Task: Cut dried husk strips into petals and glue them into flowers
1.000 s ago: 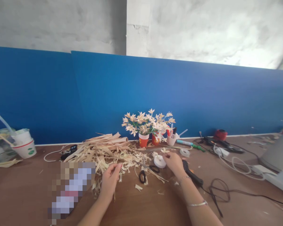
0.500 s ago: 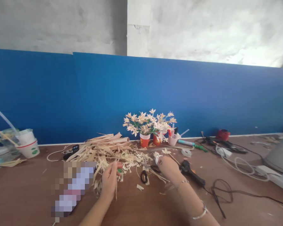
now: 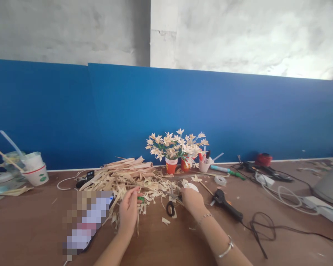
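My left hand is closed, fingers pinched, with a small green piece at its fingertips. It stands over the front of a heap of pale dried husk strips. My right hand is curled at the right side of the scissors; one black loop shows, the other is covered. Its fingertips are hidden, so whether it grips the scissors I cannot tell. A white round object shows just behind that hand. A pale flower on a stick lies beyond it.
Husk flowers stand in red paper cups at the back. A black glue gun with its cable lies right of my right hand. A tape roll is behind it. A phone lies left; white cups stand far left.
My right hand has shifted slightly left and down, towards the scissors, covering one handle loop. More of the white round object shows behind it. My left hand stays nearly still with the green piece.
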{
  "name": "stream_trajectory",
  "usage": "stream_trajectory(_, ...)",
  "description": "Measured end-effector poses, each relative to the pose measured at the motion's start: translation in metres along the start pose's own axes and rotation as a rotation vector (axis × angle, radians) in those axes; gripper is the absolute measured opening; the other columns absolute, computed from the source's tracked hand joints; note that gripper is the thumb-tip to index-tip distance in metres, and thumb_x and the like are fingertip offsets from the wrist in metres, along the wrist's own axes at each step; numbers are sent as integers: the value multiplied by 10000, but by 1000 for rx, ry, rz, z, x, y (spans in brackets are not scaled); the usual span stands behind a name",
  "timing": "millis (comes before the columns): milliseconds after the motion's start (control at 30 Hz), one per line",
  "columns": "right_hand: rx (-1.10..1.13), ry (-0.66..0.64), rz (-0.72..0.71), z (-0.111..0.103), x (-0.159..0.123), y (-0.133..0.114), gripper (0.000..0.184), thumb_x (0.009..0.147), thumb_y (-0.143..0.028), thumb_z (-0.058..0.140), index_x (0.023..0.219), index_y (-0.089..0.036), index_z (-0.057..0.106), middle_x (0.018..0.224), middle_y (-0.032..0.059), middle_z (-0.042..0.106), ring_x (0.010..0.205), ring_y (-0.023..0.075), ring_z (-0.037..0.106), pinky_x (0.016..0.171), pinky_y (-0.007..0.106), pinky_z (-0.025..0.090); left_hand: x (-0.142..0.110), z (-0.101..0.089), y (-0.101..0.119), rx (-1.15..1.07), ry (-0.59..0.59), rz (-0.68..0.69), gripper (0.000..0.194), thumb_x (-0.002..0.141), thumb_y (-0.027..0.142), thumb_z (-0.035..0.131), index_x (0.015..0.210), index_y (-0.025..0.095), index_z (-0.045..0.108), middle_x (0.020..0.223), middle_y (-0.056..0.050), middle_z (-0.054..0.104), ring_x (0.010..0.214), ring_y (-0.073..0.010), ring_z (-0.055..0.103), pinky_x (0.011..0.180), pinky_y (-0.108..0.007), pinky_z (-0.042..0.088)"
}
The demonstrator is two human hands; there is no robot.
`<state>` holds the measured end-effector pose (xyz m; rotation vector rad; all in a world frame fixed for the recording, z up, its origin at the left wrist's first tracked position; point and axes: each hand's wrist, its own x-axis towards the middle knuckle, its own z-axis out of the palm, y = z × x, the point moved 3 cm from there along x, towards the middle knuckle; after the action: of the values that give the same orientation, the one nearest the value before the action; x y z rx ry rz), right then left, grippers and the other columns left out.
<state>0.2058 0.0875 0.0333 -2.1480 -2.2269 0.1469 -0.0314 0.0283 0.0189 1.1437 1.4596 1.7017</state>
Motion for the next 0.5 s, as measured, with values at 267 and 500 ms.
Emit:
stream_trajectory(267, -37, 8, -35, 3, -7, -11, 275, 786, -69, 439, 888, -111, 691, 882, 190, 670, 842, 237, 648, 711, 303, 440, 6, -3, -9, 10, 60, 25, 385, 796, 448, 468, 982, 147, 621, 1029, -116, 645, 848, -240, 625, 667, -348, 528)
stream_trajectory(500, -27, 64, -178, -2, -12, -19, 249, 776, -99, 438, 828, -131, 680, 968, 143, 634, 911, 221, 602, 731, 274, 415, 13, -6, -18, 185, 35, 130, 278, 751, 266, 501, 982, 184, 632, 1050, -92, 641, 1014, -250, 572, 891, -415, 438)
